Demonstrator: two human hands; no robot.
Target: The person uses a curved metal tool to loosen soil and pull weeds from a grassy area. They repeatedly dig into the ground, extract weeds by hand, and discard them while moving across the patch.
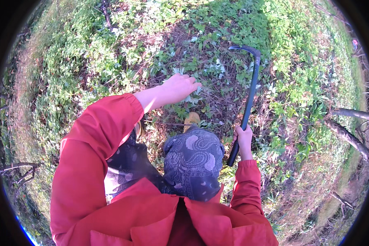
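My right hand [243,137] is closed round the dark handle of a sickle [250,98], whose long shaft points away from me and whose curved blade bends to the left at the top. Ahead of my knees, my left hand [182,87] is held over low green plants, with its fingers curled down. Pale-backed leaves [194,97] show just under and beside it; its fingertips are hidden, so I cannot tell whether it grips any stems. Both arms wear red sleeves.
Leafy weeds [286,61] and dry stalks cover the ground around me. A yellowish shoe [192,119] shows beyond my knee in patterned trousers [193,160]. Bare branches [347,135] lie at the far right, and more twigs [21,167] are at the left edge.
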